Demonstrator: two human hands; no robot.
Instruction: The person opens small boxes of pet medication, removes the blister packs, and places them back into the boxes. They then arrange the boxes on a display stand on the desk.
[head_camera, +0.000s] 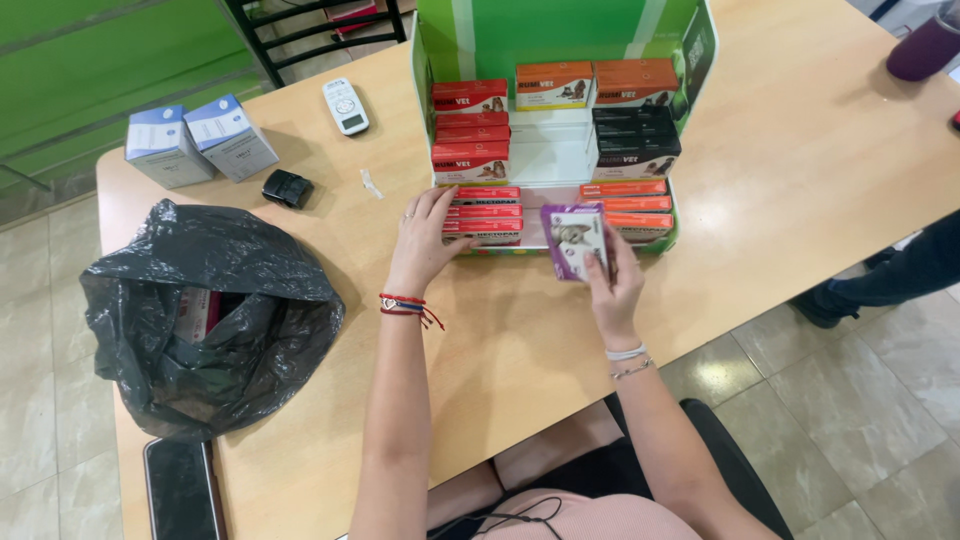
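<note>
Purple box (574, 238) up at the green display stand (560, 35) amid red boxes (482, 212) and orange boxes (625, 198), two white-blue cartons (198, 140) far left, dark phone screen (181, 490) at the table's edge.

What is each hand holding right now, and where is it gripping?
The right hand holds a purple box by its lower right edge. The left hand holds nothing; its fingers rest on the red boxes.

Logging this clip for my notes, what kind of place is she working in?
Probably a pet or vet supply shop counter: a green display stand stocked with small pet-medicine boxes, and the right hand holding a purple box.
</note>
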